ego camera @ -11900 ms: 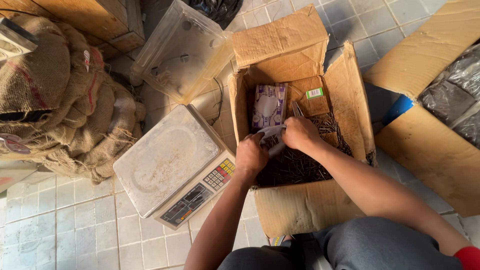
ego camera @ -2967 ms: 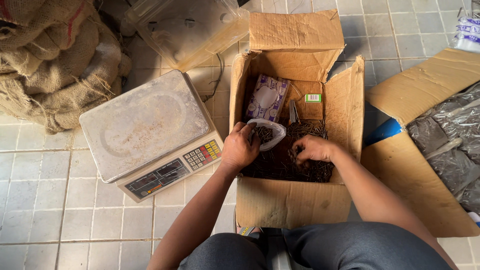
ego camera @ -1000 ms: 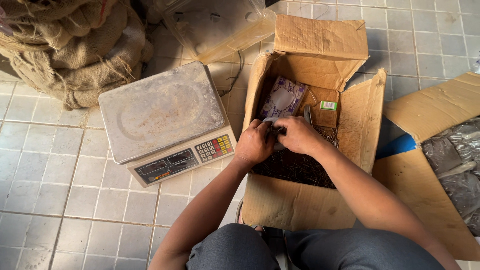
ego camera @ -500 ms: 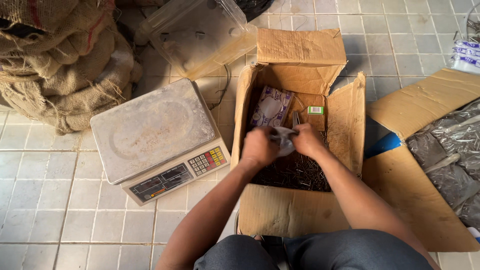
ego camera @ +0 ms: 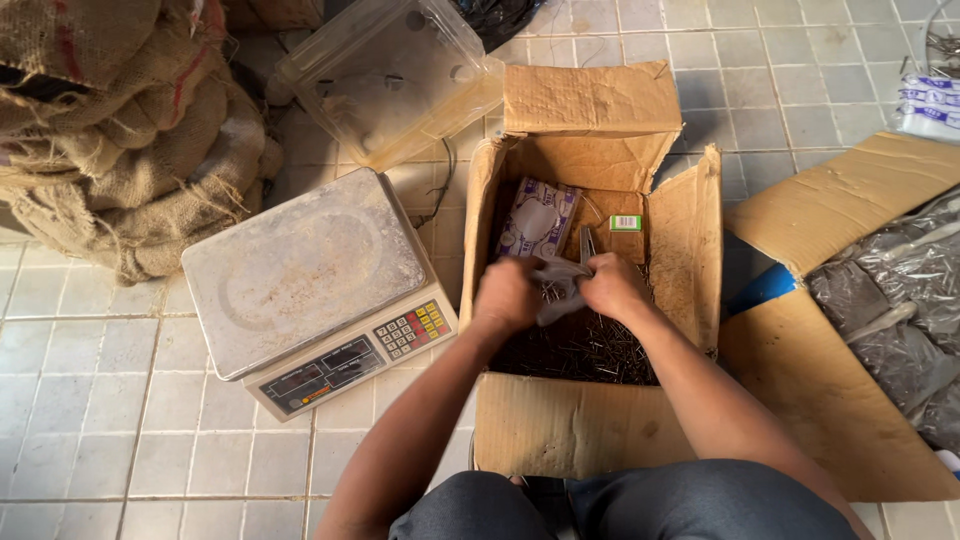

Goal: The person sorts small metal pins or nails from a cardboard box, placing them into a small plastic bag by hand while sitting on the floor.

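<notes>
- Hands meet over the open cardboard box point(ego camera: 590, 420): the left hand point(ego camera: 508, 294) and the right hand point(ego camera: 612, 285) both pinch a small grey plastic bag point(ego camera: 558, 288) between them, above the box's dark contents.
- Left grip is clamped on the bag's near-left edge; right grip is clamped on its right edge, fingers curled together round the plastic.
- Loose nails point(ego camera: 580, 350), thin and dark, fill the bottom of the box just below the bag; a few seem to sit in the bag's mouth, though the blur makes that hard to tell.
- At the far wall of the box lean a purplish printed packet point(ego camera: 537, 217) and a small green-and-white carton point(ego camera: 626, 223).
- Left of the box, touching or just beside its flap, stands a digital weighing scale point(ego camera: 310, 270) with a bare metal pan and a keypad on its near face.
- Beyond the scale lie burlap sacks point(ego camera: 120, 130) and a clear plastic tub point(ego camera: 390, 75); right of the box, flattened cardboard point(ego camera: 830, 390) carries grey plastic-wrapped bundles point(ego camera: 895, 300).
- Judged step: the bag is being held or gathered shut with nails inside, as it looks.
- The next move probably calls for keeping the bag's mouth pinched, lifting it clear of the box's left wall, and setting it centred on the scale's pan without spilling.
</notes>
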